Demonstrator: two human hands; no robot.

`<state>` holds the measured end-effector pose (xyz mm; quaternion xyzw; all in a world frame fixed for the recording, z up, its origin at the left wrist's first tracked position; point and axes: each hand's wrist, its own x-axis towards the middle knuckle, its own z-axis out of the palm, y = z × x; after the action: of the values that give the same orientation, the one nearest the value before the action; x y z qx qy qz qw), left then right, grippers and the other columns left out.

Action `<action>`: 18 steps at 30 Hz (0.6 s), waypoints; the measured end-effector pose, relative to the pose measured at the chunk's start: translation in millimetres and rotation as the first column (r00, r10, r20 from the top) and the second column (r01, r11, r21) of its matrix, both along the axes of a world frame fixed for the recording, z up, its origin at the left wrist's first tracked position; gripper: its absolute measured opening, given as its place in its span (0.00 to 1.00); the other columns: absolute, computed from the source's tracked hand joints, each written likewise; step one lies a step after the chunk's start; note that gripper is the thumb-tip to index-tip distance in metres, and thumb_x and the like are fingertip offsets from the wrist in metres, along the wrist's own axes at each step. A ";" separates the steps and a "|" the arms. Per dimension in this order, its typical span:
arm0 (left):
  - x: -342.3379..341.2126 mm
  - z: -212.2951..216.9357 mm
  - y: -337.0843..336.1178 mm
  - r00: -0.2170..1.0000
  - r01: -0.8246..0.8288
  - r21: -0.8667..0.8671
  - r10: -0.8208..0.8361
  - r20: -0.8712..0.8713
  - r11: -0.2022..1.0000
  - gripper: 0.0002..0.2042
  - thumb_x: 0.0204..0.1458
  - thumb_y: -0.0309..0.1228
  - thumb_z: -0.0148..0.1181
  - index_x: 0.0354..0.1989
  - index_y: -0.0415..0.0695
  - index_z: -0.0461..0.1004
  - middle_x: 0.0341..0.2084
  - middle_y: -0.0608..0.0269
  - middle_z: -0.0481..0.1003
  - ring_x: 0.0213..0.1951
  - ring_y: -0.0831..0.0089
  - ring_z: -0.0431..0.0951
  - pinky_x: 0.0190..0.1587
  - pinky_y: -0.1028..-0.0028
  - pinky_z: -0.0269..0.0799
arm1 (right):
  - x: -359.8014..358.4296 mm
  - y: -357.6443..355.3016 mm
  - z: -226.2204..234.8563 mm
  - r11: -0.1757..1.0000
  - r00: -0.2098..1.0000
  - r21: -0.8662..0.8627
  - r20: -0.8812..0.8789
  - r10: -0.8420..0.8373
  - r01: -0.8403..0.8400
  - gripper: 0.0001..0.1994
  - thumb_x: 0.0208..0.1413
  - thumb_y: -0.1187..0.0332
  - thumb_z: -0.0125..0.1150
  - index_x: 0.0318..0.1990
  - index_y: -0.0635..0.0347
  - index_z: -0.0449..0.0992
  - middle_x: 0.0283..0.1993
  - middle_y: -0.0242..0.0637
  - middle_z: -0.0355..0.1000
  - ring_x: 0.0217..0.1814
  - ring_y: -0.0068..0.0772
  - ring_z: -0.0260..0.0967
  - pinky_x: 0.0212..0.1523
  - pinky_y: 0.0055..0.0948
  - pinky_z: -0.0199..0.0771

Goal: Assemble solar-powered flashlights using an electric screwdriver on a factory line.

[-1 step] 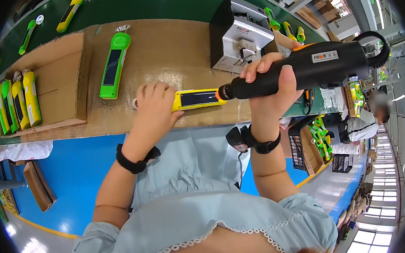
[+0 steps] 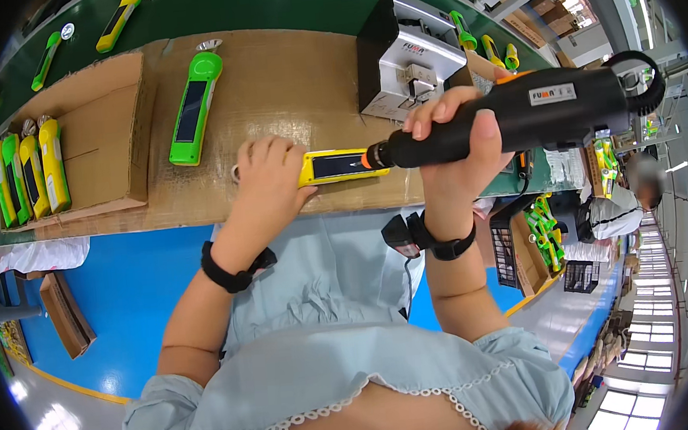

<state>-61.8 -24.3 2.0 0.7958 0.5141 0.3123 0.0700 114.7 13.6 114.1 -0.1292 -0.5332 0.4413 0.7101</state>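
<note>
On the cardboard-covered bench lies a yellow flashlight (image 2: pixel 344 176) with a dark panel along its upper face. My left hand (image 2: pixel 270 175) is closed over its left end and presses it down; part of that end is hidden under the fingers. In my right hand (image 2: pixel 468 144) is a black electric screwdriver (image 2: pixel 538 115), held level from the right. Its orange-ringed tip reaches over the right part of the flashlight's panel; whether it touches cannot be made out. A green flashlight (image 2: pixel 195 109) rests farther back on the cardboard, left of centre.
An open cardboard box (image 2: pixel 103 137) at the left holds several green and yellow flashlights. A black-and-silver machine (image 2: pixel 409 60) stands behind the screwdriver. More flashlights lie on the green bench top (image 2: pixel 215 11). At right, a person (image 2: pixel 614 211) sits beyond boxes of green parts.
My left hand and the yellow flashlight have shifted slightly right. The screwdriver has barely moved, and its tip stays over the panel.
</note>
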 end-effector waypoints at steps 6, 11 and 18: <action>25.2 -6.7 -3.0 0.999 -0.024 0.042 0.022 0.043 0.999 0.26 0.35 0.30 0.68 0.45 0.39 0.66 0.41 0.53 0.65 0.49 0.54 0.63 0.56 0.55 0.54 | -20.2 3.4 -13.2 1.000 0.996 -0.007 0.086 -0.008 0.009 0.07 0.56 0.74 0.54 0.35 0.70 0.66 0.28 0.41 0.69 0.23 0.30 0.69 0.26 0.28 0.73; 22.8 -3.5 0.8 0.998 -0.006 0.038 0.003 0.068 0.999 0.27 0.33 0.28 0.69 0.45 0.39 0.66 0.42 0.53 0.64 0.49 0.54 0.63 0.54 0.56 0.55 | -27.2 8.3 -21.8 0.998 0.994 -0.011 0.096 -0.056 0.057 0.06 0.55 0.76 0.53 0.38 0.70 0.66 0.27 0.39 0.70 0.23 0.28 0.69 0.25 0.26 0.72; 22.6 -4.4 2.7 0.996 -0.020 0.043 0.016 0.084 0.999 0.27 0.33 0.28 0.69 0.45 0.39 0.66 0.41 0.53 0.64 0.49 0.53 0.63 0.53 0.58 0.56 | -28.2 21.4 -39.1 0.997 0.963 -0.058 0.270 -0.025 0.042 0.20 0.58 0.73 0.50 0.56 0.60 0.52 0.28 0.42 0.67 0.24 0.34 0.68 0.28 0.35 0.73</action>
<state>-39.2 -21.6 -2.4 0.7787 0.5108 0.3573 0.0711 86.6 35.0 75.0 -0.2192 -0.6082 0.4242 0.6341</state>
